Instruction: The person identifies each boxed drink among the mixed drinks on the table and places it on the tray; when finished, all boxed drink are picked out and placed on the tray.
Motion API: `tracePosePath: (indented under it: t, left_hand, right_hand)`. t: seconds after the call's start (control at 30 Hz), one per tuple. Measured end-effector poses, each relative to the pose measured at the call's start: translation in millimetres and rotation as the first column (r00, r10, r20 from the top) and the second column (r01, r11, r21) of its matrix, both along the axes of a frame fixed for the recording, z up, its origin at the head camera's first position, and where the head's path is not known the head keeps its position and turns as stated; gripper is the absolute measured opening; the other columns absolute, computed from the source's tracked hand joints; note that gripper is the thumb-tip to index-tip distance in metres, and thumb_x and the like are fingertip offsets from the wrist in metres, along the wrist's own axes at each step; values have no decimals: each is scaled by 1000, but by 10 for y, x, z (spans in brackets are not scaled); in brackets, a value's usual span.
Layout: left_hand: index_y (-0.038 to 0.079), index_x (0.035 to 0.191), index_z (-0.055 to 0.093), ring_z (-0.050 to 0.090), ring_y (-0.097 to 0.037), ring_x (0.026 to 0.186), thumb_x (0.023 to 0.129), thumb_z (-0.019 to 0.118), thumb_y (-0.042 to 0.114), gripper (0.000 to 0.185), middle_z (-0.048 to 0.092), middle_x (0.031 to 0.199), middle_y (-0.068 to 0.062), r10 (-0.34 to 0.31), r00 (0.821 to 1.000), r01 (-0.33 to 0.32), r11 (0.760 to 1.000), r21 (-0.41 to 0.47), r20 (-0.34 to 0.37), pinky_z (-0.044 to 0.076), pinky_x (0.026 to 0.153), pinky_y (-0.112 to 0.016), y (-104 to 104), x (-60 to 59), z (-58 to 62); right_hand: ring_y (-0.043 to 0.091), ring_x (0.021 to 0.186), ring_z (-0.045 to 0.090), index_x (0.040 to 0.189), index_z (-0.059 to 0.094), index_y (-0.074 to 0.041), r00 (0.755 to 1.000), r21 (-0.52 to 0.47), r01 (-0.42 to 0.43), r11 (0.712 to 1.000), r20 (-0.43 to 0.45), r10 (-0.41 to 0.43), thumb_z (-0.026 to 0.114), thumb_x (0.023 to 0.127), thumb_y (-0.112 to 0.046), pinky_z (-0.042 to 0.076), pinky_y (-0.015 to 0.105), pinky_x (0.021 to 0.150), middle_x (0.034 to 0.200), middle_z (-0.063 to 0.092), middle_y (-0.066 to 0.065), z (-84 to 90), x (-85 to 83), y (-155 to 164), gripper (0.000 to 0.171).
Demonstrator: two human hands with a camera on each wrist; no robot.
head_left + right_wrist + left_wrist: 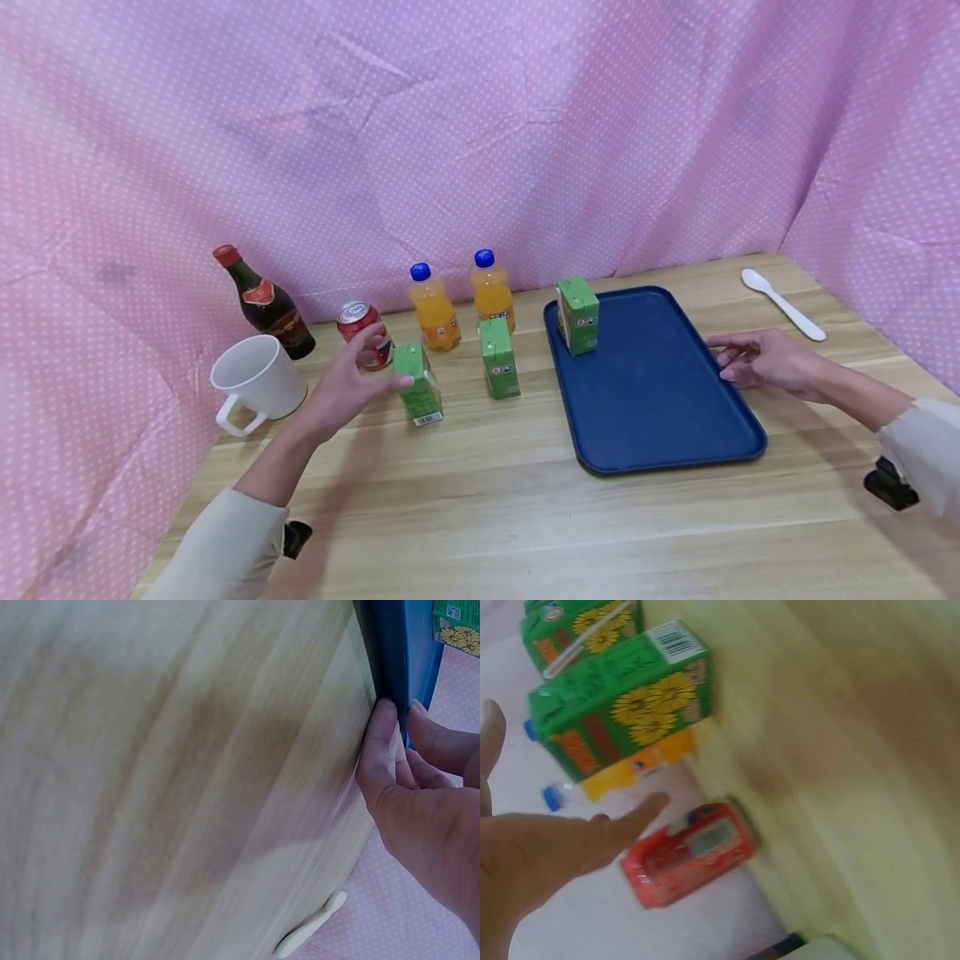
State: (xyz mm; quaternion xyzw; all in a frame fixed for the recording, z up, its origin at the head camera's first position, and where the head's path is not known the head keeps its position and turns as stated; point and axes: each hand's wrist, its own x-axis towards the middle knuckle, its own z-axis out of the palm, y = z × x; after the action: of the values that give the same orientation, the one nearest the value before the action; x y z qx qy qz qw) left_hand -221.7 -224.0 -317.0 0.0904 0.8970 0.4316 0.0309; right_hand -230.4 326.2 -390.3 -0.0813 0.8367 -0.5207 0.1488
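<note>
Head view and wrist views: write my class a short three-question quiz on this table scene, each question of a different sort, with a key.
1. True or false: one green juice carton stands on the blue tray.
2. How many green cartons stand on the wooden table outside the tray?
3. Multiple choice: the right hand touches A) the white spoon, B) the tray's edge, C) the white mug.

Key
1. True; it stands at the tray's far left corner.
2. Two: one at the fingertips of the left hand, another to its right, in front of the orange bottles.
3. B; the right wrist view shows fingertips against the rim.
</note>
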Motion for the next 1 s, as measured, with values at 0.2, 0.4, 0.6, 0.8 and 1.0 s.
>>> tracePosePath:
  t: [0.2,0.4,0.6,0.8,1.0]
  left_hand:
    - [21,138,21,32,-32,123,68,74,34,89,34,134,-10,-78,985,53,986,156,157,34,94,-49,-85,-26,-255]
    - [17,136,26,37,-33,120,71,73,22,81,36,131,-9,-107,976,55,964,260,191,43,88,-40,-84,-44,-384]
    - [21,135,30,38,-32,118,71,73,22,77,38,128,-7,-84,977,27,961,276,197,45,85,-37,-77,-53,-400]
    - [22,136,30,38,-32,119,71,73,22,78,38,129,-7,-91,977,32,957,288,195,46,84,-37,-75,-60,-398]
    - [23,135,30,37,-32,119,71,73,23,78,38,128,-7,-91,976,29,955,296,196,46,83,-36,-82,-65,-400]
  right_hand:
    - [10,78,57,129,27,16,1000,-10,3,1000,6,-3,63,75,4,51,27,70,95,50,20,-17,-2,1,66]
    - [11,79,57,130,26,15,1000,-13,3,1000,16,-3,62,75,5,51,27,71,96,50,20,-16,-11,4,66]
    - [11,80,57,131,27,13,1000,-5,2,1000,23,-2,62,75,5,50,26,71,98,49,21,-7,-22,19,66]
    - [12,81,57,131,26,13,1000,-15,2,1000,22,-2,62,75,5,50,27,72,99,48,22,1,-17,23,66]
    - [11,81,57,131,27,12,1000,-13,10,1000,25,-10,62,76,5,50,27,72,99,49,22,-3,-16,27,66]
